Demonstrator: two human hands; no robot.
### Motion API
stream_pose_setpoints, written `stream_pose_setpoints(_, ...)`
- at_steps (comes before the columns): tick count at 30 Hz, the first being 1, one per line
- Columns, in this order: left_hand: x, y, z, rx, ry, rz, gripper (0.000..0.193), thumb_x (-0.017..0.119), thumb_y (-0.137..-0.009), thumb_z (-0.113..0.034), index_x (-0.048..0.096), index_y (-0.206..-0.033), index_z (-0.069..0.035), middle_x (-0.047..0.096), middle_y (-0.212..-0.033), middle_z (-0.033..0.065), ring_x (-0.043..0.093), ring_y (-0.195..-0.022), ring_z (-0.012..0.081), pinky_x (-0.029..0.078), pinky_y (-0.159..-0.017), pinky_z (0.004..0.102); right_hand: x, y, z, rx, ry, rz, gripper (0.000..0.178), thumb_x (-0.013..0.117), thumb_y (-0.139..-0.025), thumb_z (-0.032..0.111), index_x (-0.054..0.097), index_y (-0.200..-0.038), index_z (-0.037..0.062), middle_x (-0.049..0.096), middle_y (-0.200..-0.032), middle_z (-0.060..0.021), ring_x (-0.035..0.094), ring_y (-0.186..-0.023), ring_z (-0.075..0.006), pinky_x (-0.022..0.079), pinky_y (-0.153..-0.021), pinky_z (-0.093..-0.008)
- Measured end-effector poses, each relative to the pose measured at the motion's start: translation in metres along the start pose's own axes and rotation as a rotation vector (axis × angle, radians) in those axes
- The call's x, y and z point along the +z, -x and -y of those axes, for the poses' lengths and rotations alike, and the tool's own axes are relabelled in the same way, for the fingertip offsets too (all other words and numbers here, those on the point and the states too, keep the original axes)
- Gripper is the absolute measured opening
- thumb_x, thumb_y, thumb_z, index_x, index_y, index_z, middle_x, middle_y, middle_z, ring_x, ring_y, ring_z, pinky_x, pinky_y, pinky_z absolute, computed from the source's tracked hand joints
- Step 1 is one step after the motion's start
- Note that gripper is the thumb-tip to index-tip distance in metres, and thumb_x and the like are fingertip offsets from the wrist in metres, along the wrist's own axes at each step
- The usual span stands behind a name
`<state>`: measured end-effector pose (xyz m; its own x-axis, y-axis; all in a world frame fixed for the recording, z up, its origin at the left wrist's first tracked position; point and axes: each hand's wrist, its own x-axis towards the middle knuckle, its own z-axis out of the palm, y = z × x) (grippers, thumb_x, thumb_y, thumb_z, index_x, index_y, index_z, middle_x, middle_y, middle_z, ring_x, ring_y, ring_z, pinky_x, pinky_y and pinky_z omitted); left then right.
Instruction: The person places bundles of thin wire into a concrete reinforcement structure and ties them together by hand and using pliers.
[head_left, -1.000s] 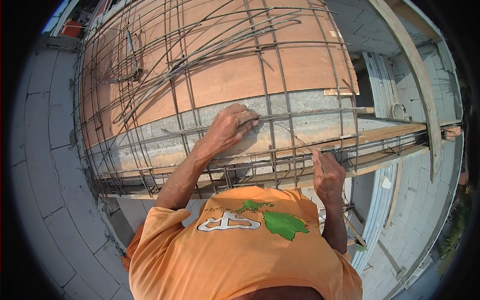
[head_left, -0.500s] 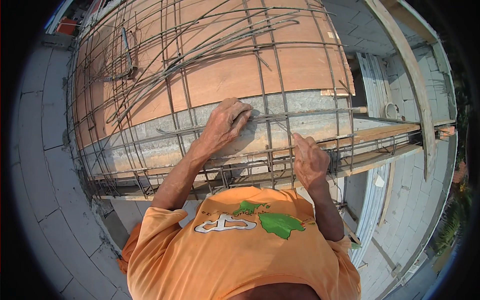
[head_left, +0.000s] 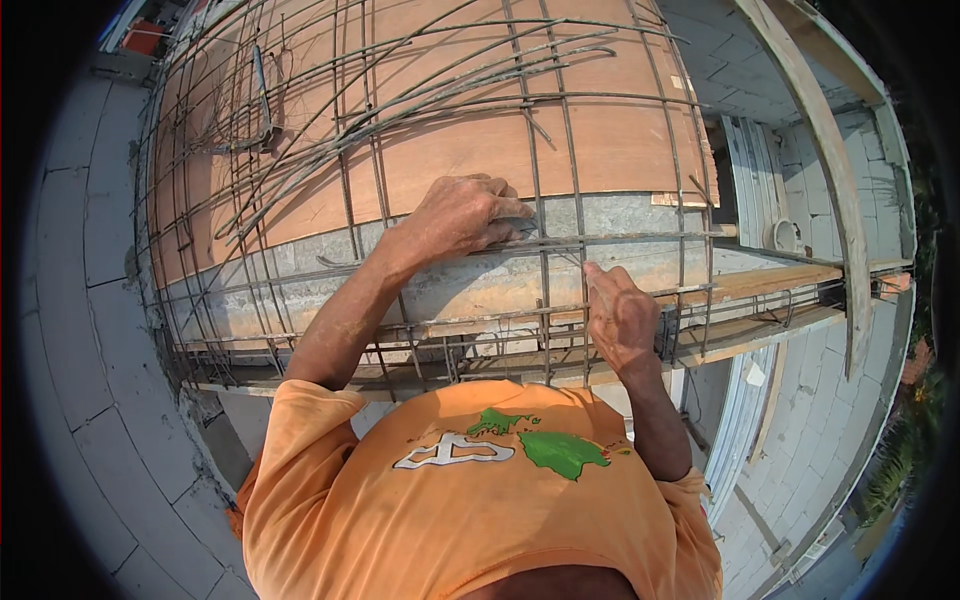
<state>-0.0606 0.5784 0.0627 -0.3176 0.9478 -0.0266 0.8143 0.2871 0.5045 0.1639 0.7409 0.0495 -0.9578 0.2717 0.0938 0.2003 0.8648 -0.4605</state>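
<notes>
Rusty steel reinforcing bars (head_left: 575, 140) cross in a grid over a plywood sheet and a grey concrete strip (head_left: 450, 270). My left hand (head_left: 465, 215) is above the strip, its fingers bent together beside an upright bar, close over a crosswise bar (head_left: 625, 239). Whatever is between those fingertips is too small to name. Right of the same crossing, my right hand (head_left: 622, 315) is closed, with thumb and forefinger pointing up at a bar. What it grips, if anything, is hidden inside the fist.
Loose bars (head_left: 400, 120) lie slanted across the plywood (head_left: 460, 150). At the upper left rests a hammer-like tool (head_left: 264, 100) beside tangled thin wire. A timber plank (head_left: 815, 150) leans at the right. Pale block walls (head_left: 85, 300) flank both sides, and a wooden beam (head_left: 760, 282) runs rightward.
My left hand has shifted slightly up and right, its fingers reaching closer to the upright bar. The right hand stays near the same bar, a little lower. The view has shifted slightly.
</notes>
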Motion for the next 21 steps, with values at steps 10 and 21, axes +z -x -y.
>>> stream_pose_setpoints(10,0.011,-0.009,0.012,0.227,-0.166,0.018,0.028,0.075,-0.076,-0.025,0.075,-0.104,-0.018,0.067,-0.096,0.0037,0.066,-0.093,0.0234,0.055,-0.077,0.0368,0.001,-0.011,0.013,-0.064,0.048,0.079,0.043,0.066,-0.075,0.004,0.061,-0.117,0.0078,0.057,-0.085,-0.0079,0.066,-0.078,-0.0278,0.056,-0.061,-0.04)
stream_pose_setpoints(21,0.015,-0.007,0.016,0.265,-0.12,-0.04,0.025,0.076,-0.074,-0.019,0.076,-0.099,-0.02,0.06,-0.089,0.0038,0.062,-0.086,0.0218,0.055,-0.073,0.0353,0.005,-0.013,0.012,-0.073,-0.01,0.07,0.039,0.067,-0.073,0.003,0.063,-0.112,0.0081,0.057,-0.085,-0.0077,0.066,-0.071,-0.0281,0.055,-0.058,-0.0396)
